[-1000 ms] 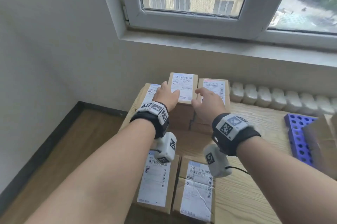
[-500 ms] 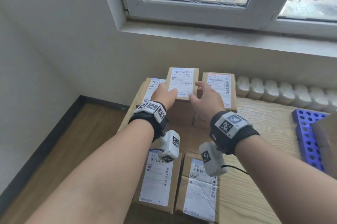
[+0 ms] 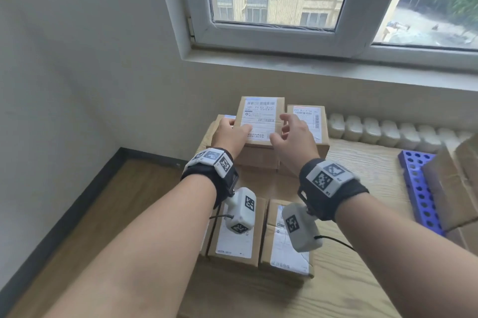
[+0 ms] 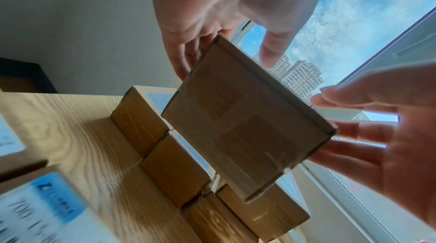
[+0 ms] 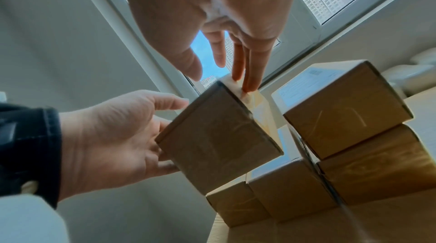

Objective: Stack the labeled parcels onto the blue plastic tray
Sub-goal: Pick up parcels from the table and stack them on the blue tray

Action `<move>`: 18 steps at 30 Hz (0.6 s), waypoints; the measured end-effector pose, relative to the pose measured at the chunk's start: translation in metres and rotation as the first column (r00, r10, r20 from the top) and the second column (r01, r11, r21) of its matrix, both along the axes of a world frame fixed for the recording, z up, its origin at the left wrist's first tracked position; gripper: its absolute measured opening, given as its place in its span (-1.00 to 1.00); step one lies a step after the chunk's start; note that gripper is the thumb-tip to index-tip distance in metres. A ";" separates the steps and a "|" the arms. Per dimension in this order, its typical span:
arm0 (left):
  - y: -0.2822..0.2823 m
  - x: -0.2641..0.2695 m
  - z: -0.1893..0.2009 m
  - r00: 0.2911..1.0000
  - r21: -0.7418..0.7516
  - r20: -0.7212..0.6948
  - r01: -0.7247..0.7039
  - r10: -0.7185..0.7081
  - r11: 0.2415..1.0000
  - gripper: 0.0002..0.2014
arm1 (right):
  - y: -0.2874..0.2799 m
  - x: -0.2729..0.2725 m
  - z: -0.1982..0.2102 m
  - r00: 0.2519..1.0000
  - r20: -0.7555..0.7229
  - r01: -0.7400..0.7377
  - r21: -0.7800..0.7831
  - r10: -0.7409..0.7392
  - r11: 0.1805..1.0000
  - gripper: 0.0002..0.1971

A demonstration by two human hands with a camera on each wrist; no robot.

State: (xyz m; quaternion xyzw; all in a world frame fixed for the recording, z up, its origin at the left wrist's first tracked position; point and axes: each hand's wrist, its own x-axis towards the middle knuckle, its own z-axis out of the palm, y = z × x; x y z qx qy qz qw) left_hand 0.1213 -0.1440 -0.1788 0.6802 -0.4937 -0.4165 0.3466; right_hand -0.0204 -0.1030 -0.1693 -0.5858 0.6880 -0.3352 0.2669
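A brown labeled parcel (image 3: 261, 121) hangs tilted above the stacked parcels at the table's far left. My left hand (image 3: 230, 134) grips its left side, thumb on the label and fingers under the edge, as the right wrist view shows (image 5: 118, 135). My right hand (image 3: 294, 139) presses straight, spread fingers (image 5: 245, 79) against the parcel's right side. From below, the left wrist view shows the parcel (image 4: 247, 116) between both hands. The blue plastic tray (image 3: 416, 188) lies at the table's right edge, partly under cardboard boxes (image 3: 452, 188).
More labeled parcels stand stacked under and beside the held one (image 3: 307, 121). Two lie flat near me (image 3: 238, 229) (image 3: 287, 240). The wooden table (image 3: 349, 279) meets a white radiator (image 3: 388, 131) below the window. The floor drops off to the left.
The parcel has come up off the middle stack between both hands and now tilts. My right hand has shifted from the neighbouring parcel to this one's right side.
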 end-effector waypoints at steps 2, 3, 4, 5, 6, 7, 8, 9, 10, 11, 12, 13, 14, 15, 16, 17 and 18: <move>0.016 0.005 0.009 0.997 -0.030 -0.075 -0.032 0.030 0.999 -0.58 | 0.016 0.001 0.006 1.000 0.002 0.022 -0.031 -0.022 0.999 -0.49; 0.024 0.007 0.013 0.993 -0.041 -0.111 -0.038 0.033 0.998 -0.56 | 0.024 0.001 0.009 1.000 0.003 0.031 -0.045 -0.031 0.998 -0.47; 0.032 0.007 0.019 0.986 -0.049 -0.165 -0.039 0.030 0.998 -0.55 | 0.032 0.000 0.011 0.999 0.005 0.038 -0.056 -0.037 0.998 -0.46; 0.039 0.007 0.023 0.974 -0.049 -0.223 -0.041 0.029 0.998 -0.51 | 0.041 -0.001 0.015 0.999 0.010 0.045 -0.063 -0.044 0.997 -0.46; 0.046 0.007 0.027 0.960 -0.047 -0.279 -0.035 0.020 0.998 -0.45 | 0.050 -0.003 0.018 0.998 0.024 0.059 -0.073 -0.057 0.996 -0.45; 0.052 0.006 0.030 0.944 -0.048 -0.329 -0.021 0.004 0.999 -0.42 | 0.060 -0.005 0.022 0.996 0.044 0.076 -0.084 -0.072 0.994 -0.46; 0.060 0.005 0.033 0.926 -0.058 -0.377 -0.001 -0.021 0.998 -0.45 | 0.069 -0.008 0.024 0.994 0.071 0.096 -0.096 -0.089 0.991 -0.47; 0.067 0.003 0.037 0.909 -0.071 -0.414 0.014 -0.042 0.997 -0.53 | 0.079 -0.010 0.028 0.990 0.098 0.115 -0.102 -0.105 0.988 -0.49; 0.073 0.001 0.039 0.894 -0.082 -0.445 0.022 -0.056 0.996 -0.64 | 0.088 -0.014 0.029 0.984 0.125 0.140 -0.107 -0.126 0.984 -0.50; 0.079 -0.002 0.041 0.879 -0.089 -0.471 0.035 -0.073 0.995 -0.72 | 0.097 -0.018 0.030 0.980 0.144 0.157 -0.112 -0.140 0.981 -0.52; 0.086 -0.007 0.043 0.868 -0.094 -0.486 0.059 -0.097 0.994 -0.75 | 0.107 -0.022 0.031 0.975 0.157 0.176 -0.123 -0.156 0.977 -0.53; 0.093 -0.012 0.045 0.857 -0.101 -0.499 0.089 -0.128 0.991 -0.73 | 0.116 -0.027 0.032 0.970 0.169 0.197 -0.130 -0.174 0.972 -0.53; 0.100 -0.017 0.047 0.846 -0.105 -0.509 0.123 -0.159 0.987 -0.69 | 0.124 -0.032 0.033 0.963 0.187 0.221 -0.140 -0.194 0.965 -0.54; 0.106 -0.022 0.049 0.838 -0.107 -0.512 0.157 -0.190 0.982 -0.65 | 0.132 -0.037 0.034 0.956 0.206 0.241 -0.140 -0.210 0.960 -0.54; 0.112 -0.028 0.049 0.832 -0.107 -0.508 0.196 -0.223 0.975 -0.63 | 0.141 -0.042 0.036 0.948 0.225 0.262 -0.146 -0.226 0.954 -0.53; 0.117 -0.035 0.050 0.828 -0.107 -0.504 0.225 -0.248 0.968 -0.63 | 0.148 -0.046 0.038 0.943 0.233 0.277 -0.149 -0.239 0.949 -0.51; 0.121 -0.041 0.050 0.825 -0.109 -0.498 0.246 -0.267 0.963 -0.64 | 0.154 -0.049 0.041 0.936 0.240 0.298 -0.157 -0.256 0.942 -0.46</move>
